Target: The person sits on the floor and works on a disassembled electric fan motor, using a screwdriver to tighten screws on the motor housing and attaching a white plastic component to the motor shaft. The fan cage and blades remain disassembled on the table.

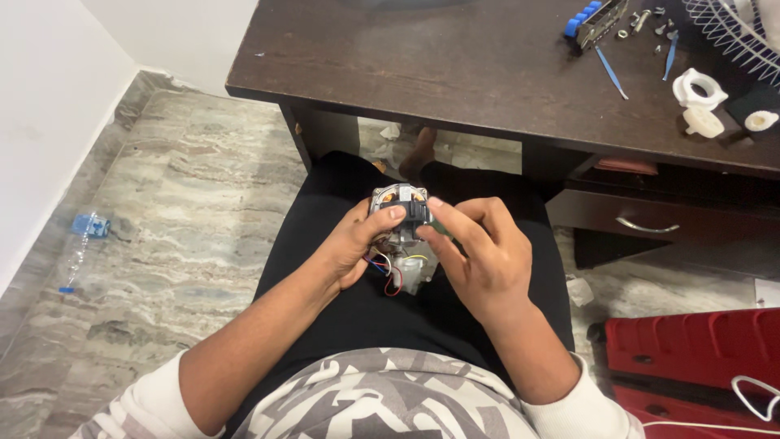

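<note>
Nearest, two bare hands over a lap in black trousers, one small grey metal electric motor with copper windings and loose red, blue and yellow wires (402, 240) between them. Left hand (351, 248) cups motor from the side, fingers wrapped on it, thumb on top. Right hand (479, 256) fingers pinch the motor's black top part.

Floor: grey marbled stone, one clear plastic bottle with blue label (81, 244) lying left, well apart. One red plastic case (699, 349) at right.

Farther: one dark brown wooden counter (455, 73). On it, far right: two white round plastic parts (699, 102), two thin blue tools (609, 71), one blue-tipped holder (595, 20), several small screws (uncountable), one white wire grille (735, 32) at the edge.
</note>
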